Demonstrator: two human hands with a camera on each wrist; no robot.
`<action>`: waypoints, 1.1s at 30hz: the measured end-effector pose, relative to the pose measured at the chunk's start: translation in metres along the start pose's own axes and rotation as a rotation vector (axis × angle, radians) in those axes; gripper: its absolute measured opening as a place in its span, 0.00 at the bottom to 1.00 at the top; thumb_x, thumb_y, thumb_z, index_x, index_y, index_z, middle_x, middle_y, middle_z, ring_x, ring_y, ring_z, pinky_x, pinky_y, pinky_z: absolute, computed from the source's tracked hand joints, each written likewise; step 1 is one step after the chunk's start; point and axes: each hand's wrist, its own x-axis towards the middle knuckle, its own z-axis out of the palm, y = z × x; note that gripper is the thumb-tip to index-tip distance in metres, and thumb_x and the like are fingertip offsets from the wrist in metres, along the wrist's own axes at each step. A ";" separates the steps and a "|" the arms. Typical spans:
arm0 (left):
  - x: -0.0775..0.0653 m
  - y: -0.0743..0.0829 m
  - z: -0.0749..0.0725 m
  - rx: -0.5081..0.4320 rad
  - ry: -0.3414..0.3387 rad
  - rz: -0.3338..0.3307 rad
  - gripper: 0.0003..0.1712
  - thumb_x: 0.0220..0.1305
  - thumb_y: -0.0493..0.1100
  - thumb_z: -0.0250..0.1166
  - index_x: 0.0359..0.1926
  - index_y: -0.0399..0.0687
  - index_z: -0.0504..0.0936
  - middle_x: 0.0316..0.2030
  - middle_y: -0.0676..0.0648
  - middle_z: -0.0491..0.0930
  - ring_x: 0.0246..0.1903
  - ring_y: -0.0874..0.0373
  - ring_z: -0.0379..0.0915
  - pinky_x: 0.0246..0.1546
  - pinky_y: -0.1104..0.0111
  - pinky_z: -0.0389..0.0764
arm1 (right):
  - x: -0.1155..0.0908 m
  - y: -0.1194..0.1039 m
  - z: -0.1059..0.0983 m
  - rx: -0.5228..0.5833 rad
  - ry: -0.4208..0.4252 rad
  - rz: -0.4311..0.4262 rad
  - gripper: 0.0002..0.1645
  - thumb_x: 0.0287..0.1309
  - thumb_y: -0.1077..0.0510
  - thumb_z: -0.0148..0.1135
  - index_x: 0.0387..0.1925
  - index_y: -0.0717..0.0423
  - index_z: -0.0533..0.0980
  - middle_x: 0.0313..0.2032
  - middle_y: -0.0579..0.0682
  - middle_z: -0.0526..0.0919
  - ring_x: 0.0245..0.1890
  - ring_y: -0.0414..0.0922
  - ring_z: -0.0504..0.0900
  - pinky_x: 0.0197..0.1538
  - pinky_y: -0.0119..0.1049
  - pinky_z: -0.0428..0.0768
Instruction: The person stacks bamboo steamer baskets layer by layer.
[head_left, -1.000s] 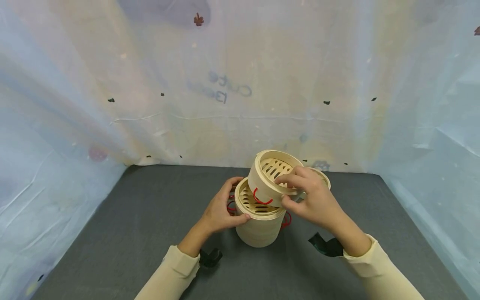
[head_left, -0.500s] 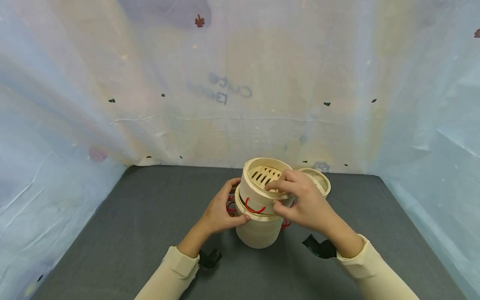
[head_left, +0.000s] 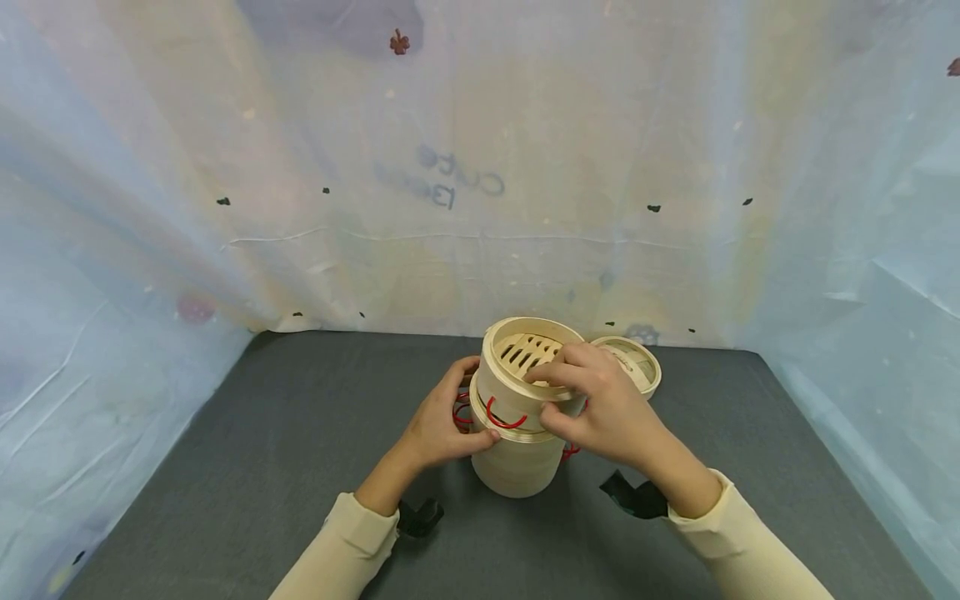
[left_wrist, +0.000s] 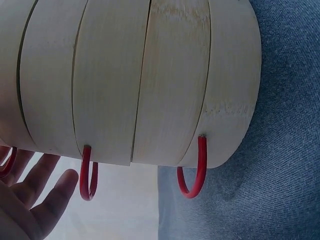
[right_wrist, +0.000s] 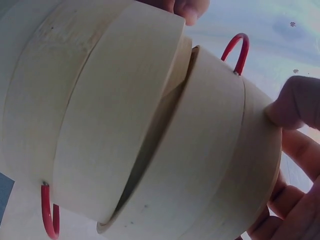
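Note:
A round bamboo steamer basket with a slatted floor and red loop handles sits tilted on a stack of matching steamer baskets. My right hand pinches its near right rim, fingers inside and thumb on the outer wall. In the right wrist view a wedge-shaped gap shows between this upper basket and the lower stack. Around the top of the stack lies my left hand, thumb in front and fingers behind at the left. Several stacked walls fill the left wrist view.
A round bamboo lid lies behind and to the right of the stack, partly hidden by the right hand. The dark grey table top ends at a pale plastic sheet hanging behind and at both sides.
My right hand has brought the upper basket left and down onto the stack, its movement slowing in the last half second. The left hand has kept its place on the stack.

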 end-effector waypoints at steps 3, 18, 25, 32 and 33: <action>0.000 -0.001 0.000 0.001 0.001 -0.004 0.50 0.46 0.49 0.71 0.70 0.56 0.58 0.59 0.46 0.70 0.56 0.50 0.72 0.43 0.63 0.82 | 0.002 -0.001 0.001 -0.005 -0.001 0.001 0.17 0.40 0.61 0.65 0.37 0.44 0.83 0.25 0.39 0.72 0.29 0.35 0.68 0.39 0.37 0.67; -0.001 -0.001 -0.001 0.011 0.010 0.006 0.51 0.45 0.49 0.73 0.70 0.56 0.59 0.59 0.47 0.71 0.58 0.49 0.71 0.51 0.55 0.79 | 0.004 -0.012 0.005 -0.035 0.022 0.016 0.18 0.37 0.61 0.64 0.35 0.43 0.83 0.26 0.38 0.74 0.30 0.35 0.69 0.35 0.35 0.65; 0.000 -0.001 -0.002 0.008 0.013 0.010 0.52 0.43 0.49 0.75 0.69 0.57 0.59 0.59 0.47 0.71 0.57 0.50 0.71 0.51 0.56 0.79 | 0.005 -0.017 0.006 -0.052 0.005 0.018 0.17 0.38 0.60 0.64 0.36 0.43 0.83 0.27 0.38 0.74 0.30 0.35 0.69 0.35 0.35 0.64; -0.001 -0.002 -0.001 -0.023 0.003 0.016 0.51 0.45 0.48 0.75 0.70 0.58 0.59 0.58 0.45 0.71 0.54 0.50 0.74 0.45 0.59 0.82 | 0.005 -0.020 0.008 -0.076 0.009 -0.005 0.18 0.36 0.61 0.65 0.35 0.42 0.83 0.26 0.38 0.74 0.29 0.35 0.69 0.35 0.37 0.63; -0.001 -0.002 -0.001 -0.021 0.002 0.018 0.51 0.45 0.47 0.75 0.70 0.58 0.59 0.59 0.45 0.71 0.55 0.50 0.73 0.47 0.58 0.81 | 0.004 -0.020 0.008 -0.079 0.005 -0.003 0.18 0.36 0.60 0.65 0.35 0.42 0.83 0.26 0.38 0.74 0.29 0.35 0.69 0.36 0.37 0.63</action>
